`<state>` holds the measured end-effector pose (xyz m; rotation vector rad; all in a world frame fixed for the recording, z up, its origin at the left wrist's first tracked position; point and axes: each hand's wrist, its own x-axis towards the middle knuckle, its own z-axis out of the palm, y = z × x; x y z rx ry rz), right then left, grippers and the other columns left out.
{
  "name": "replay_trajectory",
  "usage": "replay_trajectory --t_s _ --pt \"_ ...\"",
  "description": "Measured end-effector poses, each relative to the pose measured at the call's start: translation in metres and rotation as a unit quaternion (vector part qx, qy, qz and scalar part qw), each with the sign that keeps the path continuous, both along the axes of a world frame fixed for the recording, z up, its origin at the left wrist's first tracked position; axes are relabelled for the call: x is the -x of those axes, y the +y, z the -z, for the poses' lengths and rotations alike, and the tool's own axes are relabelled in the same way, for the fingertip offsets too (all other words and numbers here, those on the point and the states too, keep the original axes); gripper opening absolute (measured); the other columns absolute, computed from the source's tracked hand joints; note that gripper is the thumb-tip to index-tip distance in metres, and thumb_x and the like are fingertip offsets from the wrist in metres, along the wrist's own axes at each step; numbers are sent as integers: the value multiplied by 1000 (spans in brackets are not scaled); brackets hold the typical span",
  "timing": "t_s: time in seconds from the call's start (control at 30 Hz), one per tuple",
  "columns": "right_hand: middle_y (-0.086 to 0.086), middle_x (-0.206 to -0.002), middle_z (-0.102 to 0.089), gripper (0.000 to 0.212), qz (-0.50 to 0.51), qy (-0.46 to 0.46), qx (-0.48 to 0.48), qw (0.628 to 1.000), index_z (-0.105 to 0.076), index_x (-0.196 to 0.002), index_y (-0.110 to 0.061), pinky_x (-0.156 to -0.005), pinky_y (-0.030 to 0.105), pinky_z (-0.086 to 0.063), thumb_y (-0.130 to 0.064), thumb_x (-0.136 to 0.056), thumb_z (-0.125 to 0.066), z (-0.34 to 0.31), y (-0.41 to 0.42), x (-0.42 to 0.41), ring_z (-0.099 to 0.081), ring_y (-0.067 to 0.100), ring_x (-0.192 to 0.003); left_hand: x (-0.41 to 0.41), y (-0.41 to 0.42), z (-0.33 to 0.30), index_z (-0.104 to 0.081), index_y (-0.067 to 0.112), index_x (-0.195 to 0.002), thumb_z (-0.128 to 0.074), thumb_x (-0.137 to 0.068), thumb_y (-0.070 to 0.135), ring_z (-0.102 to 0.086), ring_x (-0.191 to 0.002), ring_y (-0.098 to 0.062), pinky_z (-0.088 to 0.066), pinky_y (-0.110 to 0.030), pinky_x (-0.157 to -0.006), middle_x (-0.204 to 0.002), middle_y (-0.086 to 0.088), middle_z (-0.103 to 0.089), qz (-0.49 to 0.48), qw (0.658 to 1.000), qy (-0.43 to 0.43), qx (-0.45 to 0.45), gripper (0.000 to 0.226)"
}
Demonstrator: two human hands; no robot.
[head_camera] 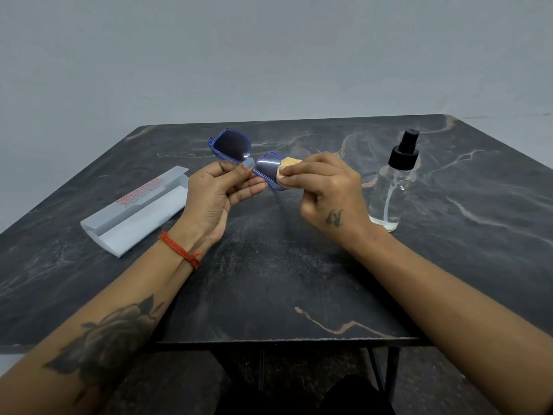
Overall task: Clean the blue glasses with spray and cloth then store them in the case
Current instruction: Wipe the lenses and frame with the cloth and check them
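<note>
The blue glasses (232, 146) with dark lenses are held up above the middle of the table. My left hand (215, 193) pinches them at the bridge between thumb and fingers. My right hand (326, 187) pinches a small tan cloth (288, 166) against the right lens, covering that lens's outer edge. The white case (134, 211) lies open on the table to the left of my left hand. The clear spray bottle (395, 187) with a black pump top stands upright to the right of my right hand.
The dark marble table (269, 280) fills the view, with a plain grey wall behind it. Its front edge runs just below my forearms, and black metal legs show underneath.
</note>
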<state>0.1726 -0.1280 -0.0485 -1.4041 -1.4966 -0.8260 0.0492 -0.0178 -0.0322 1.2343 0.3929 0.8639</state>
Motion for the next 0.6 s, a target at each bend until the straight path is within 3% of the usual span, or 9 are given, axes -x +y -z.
replay_trajectory --t_s 0.27,0.6 --pt "5 -96 -72 37 -7 -39 37 999 -75 -90 -4 -78 17 -41 10 -70 -47 5 2 7 -59 25 -80 1 1 0 -59 6 -69 -61 -83 7 -69 -65 -13 -55 -21 -62 -62 -4 -68 2 1000 -3 5 14" --pt "13 -108 -67 34 65 -71 57 994 -68 -108 1 -82 22 -40 12 -78 -55 6 8 6 -51 25 -91 0 -2 2 -59 4 -75 -64 -78 9 -71 -70 -17 -56 -23 -62 -66 -5 -71 19 999 14 -39 8"
